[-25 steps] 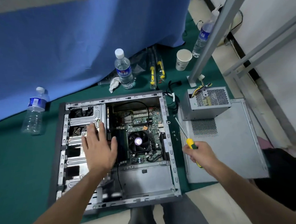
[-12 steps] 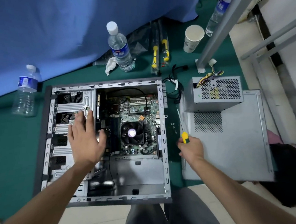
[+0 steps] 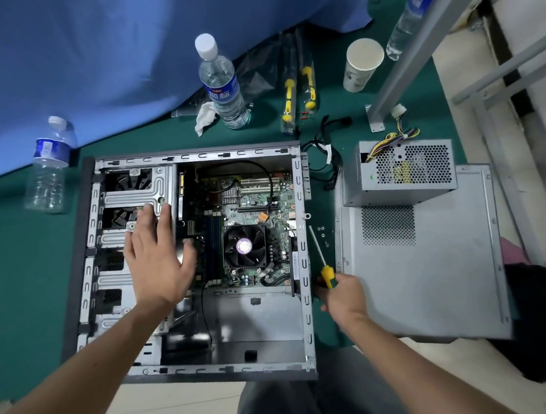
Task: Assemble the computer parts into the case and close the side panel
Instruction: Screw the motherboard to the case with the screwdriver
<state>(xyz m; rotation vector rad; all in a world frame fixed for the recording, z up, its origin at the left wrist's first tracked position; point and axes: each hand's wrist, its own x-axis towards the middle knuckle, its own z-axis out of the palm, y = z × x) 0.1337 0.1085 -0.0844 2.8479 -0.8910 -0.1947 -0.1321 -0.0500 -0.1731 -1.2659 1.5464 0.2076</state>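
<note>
**A:** While flat over the silver stamped-metal drive cage (image 3: 136,196), left hand (image 3: 158,262) spread wide, fingers straight and released, gripping nothing. Pressing or just resting, cannot tell.

**B:** Right hand (image 3: 342,295) clenched round the yellow-handled screwdriver with the thin steel shaft (image 3: 321,261), tip pointing up along the outside wall of the open grey steel computer case (image 3: 305,300).

**A:** Lying on its side on the green mat (image 3: 21,286), motherboard with the black round cooler fan (image 3: 245,247) already in.

**B:** Grey perforated metal power supply box (image 3: 400,170) well apart, outside the case, sitting on the flat grey side panel (image 3: 429,277). Bay near the bottom edge vacant.

**A:** Small loose silver screws (image 3: 324,235) scattered just beside the shaft.

**B:** Risky there. Easily flicked away by a careless sweep of shaft or wrist, probably lost on the mat.

**A:** Also a slipping tip scraping the board, if brought in without steadying.

**B:** And yellow-and-black loom (image 3: 398,135) likely to snag on the rim when dropped in.
</note>
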